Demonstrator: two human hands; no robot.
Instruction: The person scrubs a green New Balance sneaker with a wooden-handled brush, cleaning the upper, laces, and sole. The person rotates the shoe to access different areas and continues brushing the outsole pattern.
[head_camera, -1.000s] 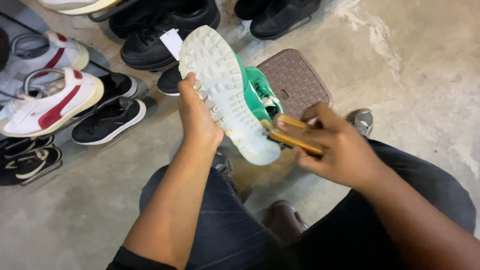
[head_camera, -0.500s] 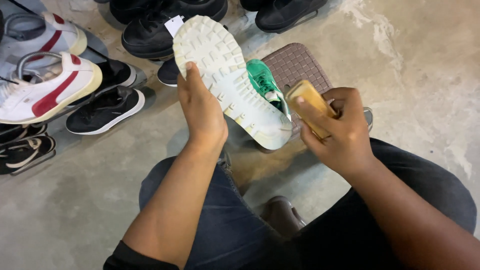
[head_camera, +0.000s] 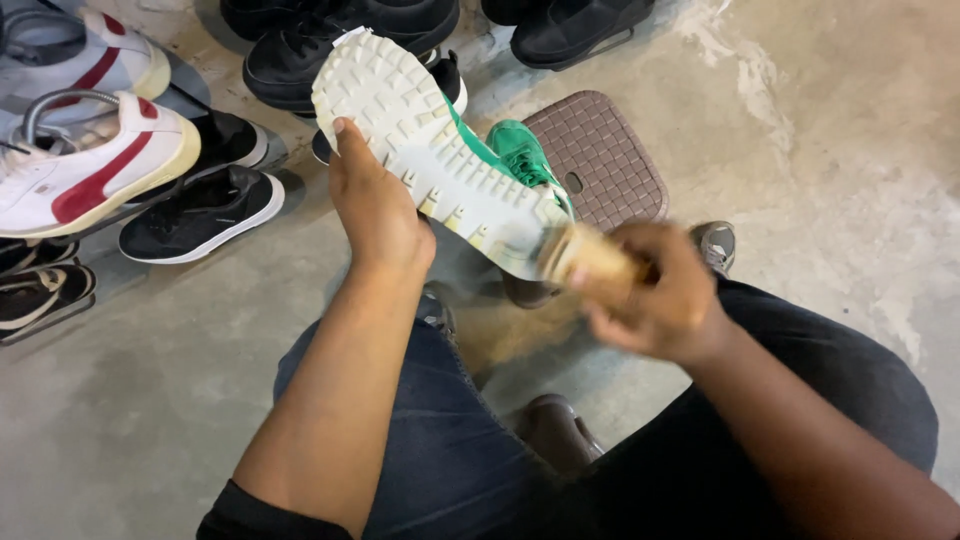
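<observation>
Left-hand fingers (head_camera: 372, 205) clamp green sneaker (head_camera: 440, 165) sole-up, right-hand fingers (head_camera: 655, 290) wrapped round wooden brush (head_camera: 590, 262) at its heel; thumb-edge grip looks thin, so hard scrubbing could twist the shoe loose.

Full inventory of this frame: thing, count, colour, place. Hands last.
green sneaker: 1, green with cream sole, held sole-up at centre
brush: 1, tan wood, blurred, at the sole's heel end
stool: 1, brown woven-pattern top, behind the sneaker
white sneakers: 2, white with red stripe, on wire stands, far left
black shoes: several, black, along the left and top edges; exact count unclear
floor: grey concrete, patchy
grey shoe: 1, on the person's foot, right of the stool
jeans: dark, both legs, bottom
left hand: grips the sneaker's sole edge
right hand: holds the brush
</observation>
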